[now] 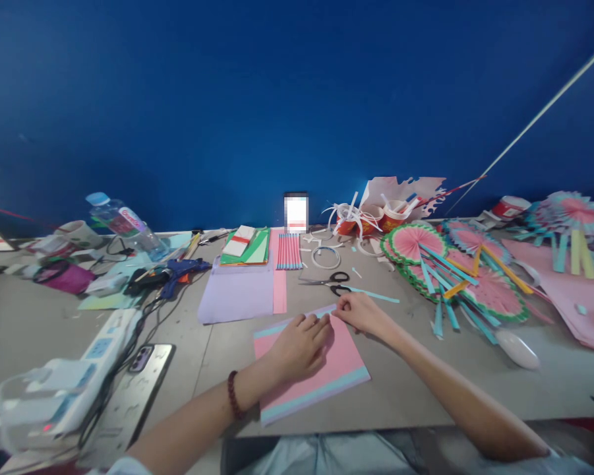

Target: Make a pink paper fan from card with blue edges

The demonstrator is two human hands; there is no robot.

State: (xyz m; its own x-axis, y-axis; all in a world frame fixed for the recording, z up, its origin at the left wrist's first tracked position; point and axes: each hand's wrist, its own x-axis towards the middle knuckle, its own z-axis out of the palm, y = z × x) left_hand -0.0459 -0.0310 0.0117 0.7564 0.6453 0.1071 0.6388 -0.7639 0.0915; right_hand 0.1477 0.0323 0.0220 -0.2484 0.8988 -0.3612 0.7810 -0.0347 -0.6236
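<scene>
A pink paper sheet (346, 353) with light blue strips along its near and far edges lies at a slant on the table in front of me. My left hand (301, 346) rests on it, fingers laid over the paper and hiding its middle. At the far right corner, my right hand (353, 311) pinches the end of the far light blue paper strip (271, 330); its fingertips partly cover that spot. Just beyond my right hand lie black-handled scissors (333, 284) and a loose light blue strip (378, 296).
Behind the sheet are purple paper (242, 293), folded pink strips (289, 252) and a tape ring (326, 257). Pleated paper fans (415, 244) and a white spoon-like piece (518, 349) are right. A power strip (96, 369), phone (133, 389), glue gun (182, 269) and bottle (126, 224) stand left.
</scene>
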